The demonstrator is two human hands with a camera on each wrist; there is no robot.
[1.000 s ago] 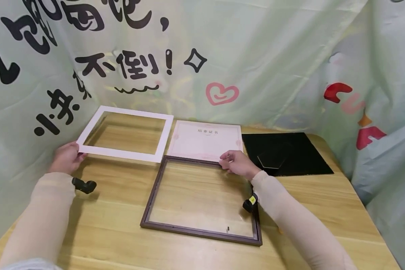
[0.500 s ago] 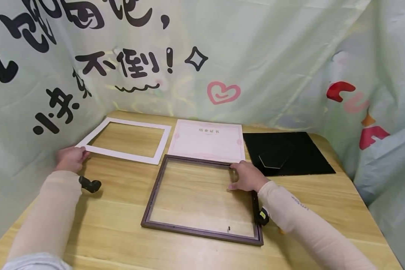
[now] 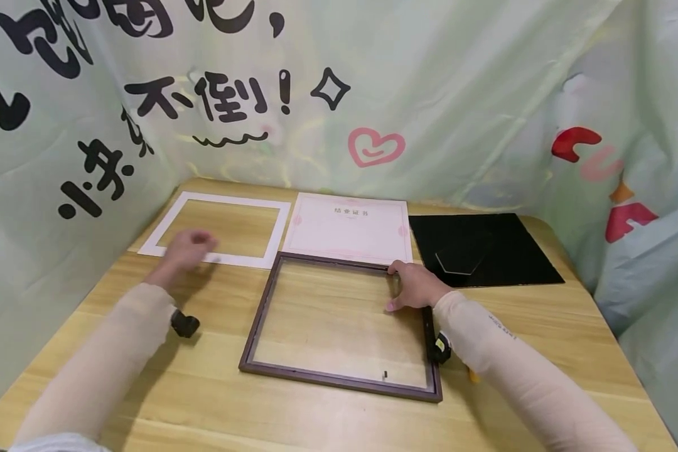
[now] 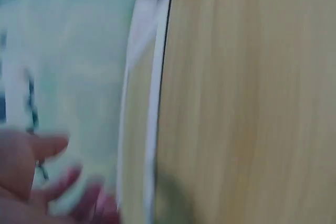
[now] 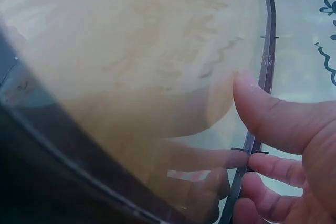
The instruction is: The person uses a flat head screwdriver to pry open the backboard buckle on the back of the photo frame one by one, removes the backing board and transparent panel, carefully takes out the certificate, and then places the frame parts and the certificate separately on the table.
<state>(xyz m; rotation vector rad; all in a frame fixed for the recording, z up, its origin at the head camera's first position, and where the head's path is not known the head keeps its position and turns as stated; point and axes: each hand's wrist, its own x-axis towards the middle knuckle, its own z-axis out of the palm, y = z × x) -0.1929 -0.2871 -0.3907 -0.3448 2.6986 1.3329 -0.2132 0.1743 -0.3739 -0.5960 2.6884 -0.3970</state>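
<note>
A dark brown picture frame (image 3: 339, 383) with a clear pane lies flat on the table. My right hand (image 3: 418, 285) grips its far bar near the right corner. In the right wrist view the thumb (image 5: 273, 119) reaches over the pane, while the fingertips meet the bar (image 5: 268, 66) from outside. Over the near edge of a white rectangular mat (image 3: 231, 199) is my left hand (image 3: 183, 251), holding nothing, its fingers loosely bent. It is blurred in the left wrist view, fingers apart, beside the mat's edge (image 4: 154, 108).
A pale pink certificate (image 3: 347, 232) lies behind the frame. To its right is a black backing board (image 3: 514, 251) with a stand flap. Printed cloth (image 3: 457, 113) hangs behind the wooden table (image 3: 203, 389). A small orange thing (image 3: 473, 376) peeks out beneath the right forearm.
The mat has come down flat at the back left. My left hand has let go of it and moved right. My right hand has shifted right along the frame and taken hold of it.
</note>
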